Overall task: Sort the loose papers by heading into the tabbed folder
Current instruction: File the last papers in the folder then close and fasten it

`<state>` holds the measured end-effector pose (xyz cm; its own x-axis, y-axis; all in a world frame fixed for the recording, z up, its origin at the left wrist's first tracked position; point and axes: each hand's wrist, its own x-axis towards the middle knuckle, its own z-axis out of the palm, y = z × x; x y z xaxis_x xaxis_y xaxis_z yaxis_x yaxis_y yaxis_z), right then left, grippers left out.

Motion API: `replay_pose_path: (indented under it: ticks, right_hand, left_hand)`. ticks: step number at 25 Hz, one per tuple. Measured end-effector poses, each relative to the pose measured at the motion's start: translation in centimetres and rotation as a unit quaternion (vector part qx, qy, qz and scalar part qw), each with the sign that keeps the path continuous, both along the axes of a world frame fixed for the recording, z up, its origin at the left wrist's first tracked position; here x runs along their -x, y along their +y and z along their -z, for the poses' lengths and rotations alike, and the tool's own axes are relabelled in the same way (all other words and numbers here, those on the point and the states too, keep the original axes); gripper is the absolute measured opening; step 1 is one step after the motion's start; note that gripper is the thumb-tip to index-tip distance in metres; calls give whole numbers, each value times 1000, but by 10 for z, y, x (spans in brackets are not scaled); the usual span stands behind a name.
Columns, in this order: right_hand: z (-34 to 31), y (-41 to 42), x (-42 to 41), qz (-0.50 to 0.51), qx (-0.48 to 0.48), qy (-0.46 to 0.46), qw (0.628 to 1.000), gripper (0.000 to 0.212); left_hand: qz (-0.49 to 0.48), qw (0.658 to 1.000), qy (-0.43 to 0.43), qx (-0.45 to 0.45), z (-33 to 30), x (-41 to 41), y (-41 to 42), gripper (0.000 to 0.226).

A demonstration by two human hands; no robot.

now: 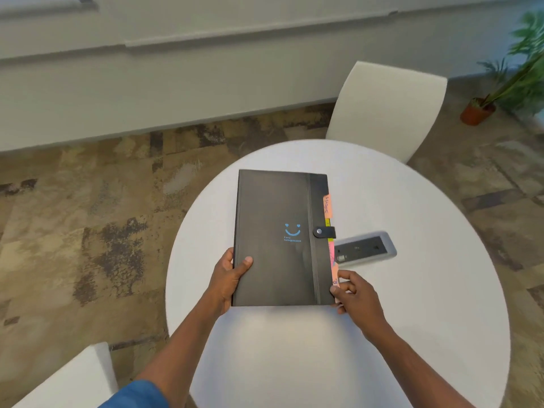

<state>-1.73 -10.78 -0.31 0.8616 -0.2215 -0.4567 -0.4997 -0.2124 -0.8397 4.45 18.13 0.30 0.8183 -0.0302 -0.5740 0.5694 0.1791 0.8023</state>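
A black tabbed folder [279, 231] with a blue smiley print lies closed over the round white table [412, 290], its snap strap [323, 231] fastened. Orange, yellow-green and pink tabs [327, 204] stick out along its right edge. My left hand [232, 278] grips the folder's lower left edge, thumb on the cover. My right hand [350, 290] pinches the lower right corner by the pink tabs. No loose papers are in view.
A grey power socket unit [365, 248] is set in the table just right of the folder. White chairs stand at the far side [385, 110] and near left [73, 378]. A potted plant [482, 110] sits on the patterned carpet at the right.
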Motion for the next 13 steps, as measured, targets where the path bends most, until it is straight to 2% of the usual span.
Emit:
replay_pose_path:
  ticks: [4,7,9,11,13]
  right_hand:
    - [-6,-19,-67,19,44,-25,999,18]
    - [2,-31,-103,32,71,-16,997,17]
    - [19,-36,-109,38,92,8,995,18]
    - [39,-38,-106,40,114,24,992,21]
    - [51,-40,-100,66,107,23,992,24]
  left_hand:
    - [22,999,-11,-25,-3,-69,-24,35]
    - [50,989,6,-139,13,-100,-42,49]
    - [95,968,16,-233,28,-99,-52,57]
    - [136,946,15,-294,41,-87,-61,53]
    - [141,938,-4,-318,55,-80,-65,48]
